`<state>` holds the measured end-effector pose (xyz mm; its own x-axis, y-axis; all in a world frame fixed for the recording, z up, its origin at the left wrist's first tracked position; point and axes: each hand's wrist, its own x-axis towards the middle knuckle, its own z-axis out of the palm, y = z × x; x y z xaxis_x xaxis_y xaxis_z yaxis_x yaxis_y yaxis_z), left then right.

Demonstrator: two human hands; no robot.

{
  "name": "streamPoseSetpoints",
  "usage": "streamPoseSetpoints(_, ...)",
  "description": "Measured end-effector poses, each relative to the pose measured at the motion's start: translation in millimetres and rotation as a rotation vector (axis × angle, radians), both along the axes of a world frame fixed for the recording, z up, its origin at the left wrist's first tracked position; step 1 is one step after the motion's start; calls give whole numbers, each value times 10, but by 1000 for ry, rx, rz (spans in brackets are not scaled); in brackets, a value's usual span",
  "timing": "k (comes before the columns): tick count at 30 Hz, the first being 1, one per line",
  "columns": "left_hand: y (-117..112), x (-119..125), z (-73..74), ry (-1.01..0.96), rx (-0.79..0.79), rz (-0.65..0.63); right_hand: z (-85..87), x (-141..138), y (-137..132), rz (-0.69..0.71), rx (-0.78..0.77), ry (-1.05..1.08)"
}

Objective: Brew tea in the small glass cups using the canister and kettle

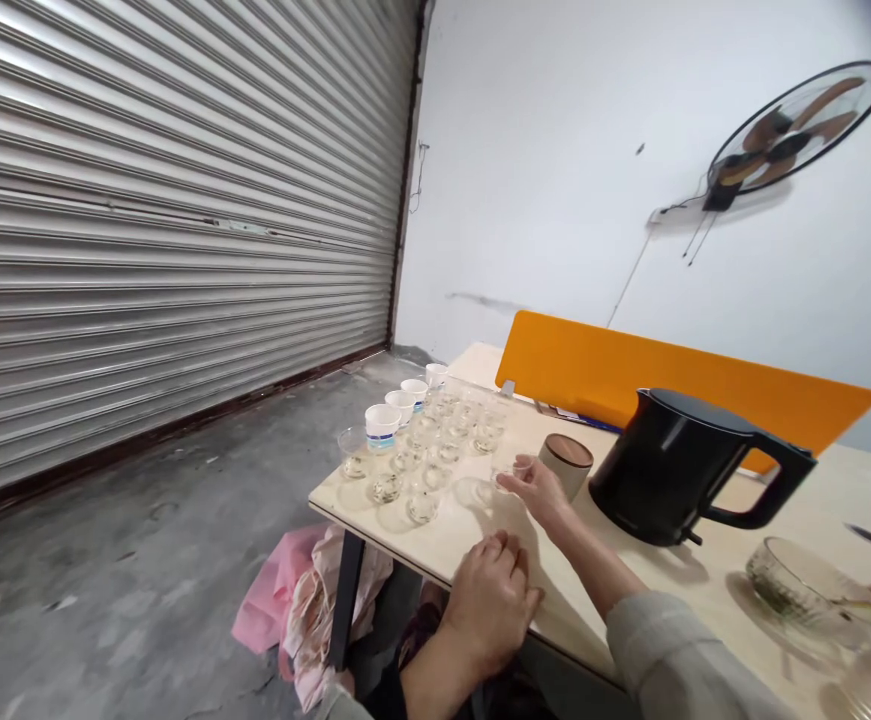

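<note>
My right hand (541,488) reaches over the table, its fingers closed on a small clear plastic cup (506,470) near the tabletop. Left of it stand several clear plastic cups (421,507) grouped close together, with a little pale liquid and dark bits at their bottoms. Along the group's far left side is a row of white paper cups (382,425) with blue bands. My left hand (491,600) rests at the table's near edge in a loose fist, with nothing visible in it. Just behind my right hand is a beige canister (568,462) with a brown top.
A black electric kettle (671,465) stands right of the canister. Farther right are a glass bowl (795,580) with dark leaves and a pen (870,537). An orange divider panel (675,375) borders the table (472,540) at the back. Pink bags (277,590) lie by the table leg.
</note>
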<state>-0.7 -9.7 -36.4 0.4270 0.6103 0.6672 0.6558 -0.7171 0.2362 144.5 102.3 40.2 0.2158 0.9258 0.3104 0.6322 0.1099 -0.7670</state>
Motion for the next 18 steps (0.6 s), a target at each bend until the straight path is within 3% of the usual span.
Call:
streamPoseSetpoints(6,5,3,-37,-14,-32,-18,-133,-198,346,5,-42,16)
streamPoseSetpoints(18,29,42,-80,2,-38,-2,-219,-296,498,1,-22,70)
